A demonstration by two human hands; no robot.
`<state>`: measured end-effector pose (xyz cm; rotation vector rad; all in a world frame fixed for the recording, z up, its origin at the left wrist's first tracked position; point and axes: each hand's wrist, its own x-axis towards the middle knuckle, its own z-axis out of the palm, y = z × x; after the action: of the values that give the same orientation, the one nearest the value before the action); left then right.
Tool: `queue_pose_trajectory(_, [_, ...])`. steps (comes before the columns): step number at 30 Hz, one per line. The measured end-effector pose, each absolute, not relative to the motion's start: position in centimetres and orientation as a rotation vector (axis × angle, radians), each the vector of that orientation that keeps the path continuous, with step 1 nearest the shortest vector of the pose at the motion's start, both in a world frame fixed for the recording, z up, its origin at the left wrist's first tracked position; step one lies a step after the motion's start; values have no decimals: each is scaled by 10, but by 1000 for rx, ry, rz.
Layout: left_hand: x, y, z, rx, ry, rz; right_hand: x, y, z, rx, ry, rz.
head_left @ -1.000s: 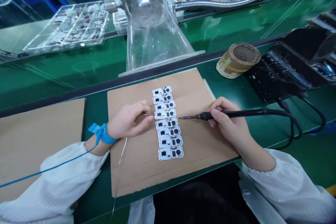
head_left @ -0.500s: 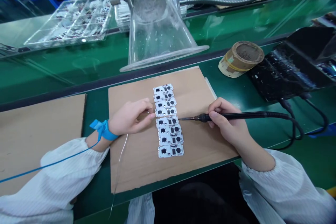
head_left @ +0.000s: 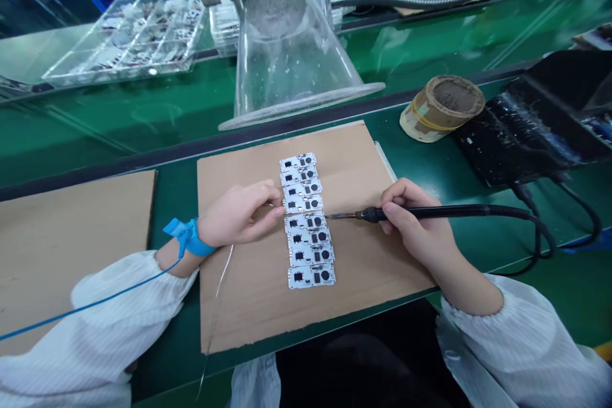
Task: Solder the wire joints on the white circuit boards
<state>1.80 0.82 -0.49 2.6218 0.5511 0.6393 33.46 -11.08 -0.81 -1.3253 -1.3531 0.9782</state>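
Several white circuit boards point(head_left: 299, 240) lie in an overlapping column on a sheet of cardboard point(head_left: 248, 306). My right hand point(head_left: 414, 220) is closed around the black handle of a soldering iron point(head_left: 370, 214). The iron's tip meets the right edge of a board near the column's middle. At the column's left edge my left hand point(head_left: 246, 211) pinches a thin solder wire point(head_left: 222, 277), which trails below the hand toward the table's front edge. The wire's end at the boards is mostly hidden by the fingers. A blue wrist strap point(head_left: 190, 238) circles my left wrist.
A clear fume hood point(head_left: 291, 70) on a metal hose hangs beyond the boards. To the right stand a round brown tub point(head_left: 442, 108) and a black solder-spattered box point(head_left: 521, 121) with cables. Another cardboard sheet point(head_left: 71, 248) lies left. A divided clear tray point(head_left: 138, 35) sits at the back.
Both hands, the soldering iron and the boards keep nearly the same positions. The whole view has shifted very slightly.
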Motion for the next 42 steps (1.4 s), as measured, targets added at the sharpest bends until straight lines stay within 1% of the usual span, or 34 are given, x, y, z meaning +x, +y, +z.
queue_pose_trajectory(5, [17, 7, -2, 2632, 529, 659, 337, -113, -12, -1301, -1313, 964])
queue_pose_trajectory(11, [20, 0, 6, 2597, 448, 647, 343, -116, -23, -1263, -1190, 1036])
queue_pose_trajectory(16, [22, -2, 1, 2560, 425, 623, 344, -118, -25, -1224, -1233, 1057])
queue_pose_trajectory(28, [23, -2, -3, 2601, 421, 596, 341, -116, -13, -1254, -1412, 949])
queue_pose_trajectory(35, [22, -1, -6, 2608, 445, 533, 342, -118, -13, -1285, -1419, 942])
queue_pose_trajectory(42, [23, -2, -6, 2622, 424, 586, 344, -119, -19, -1247, -1363, 965])
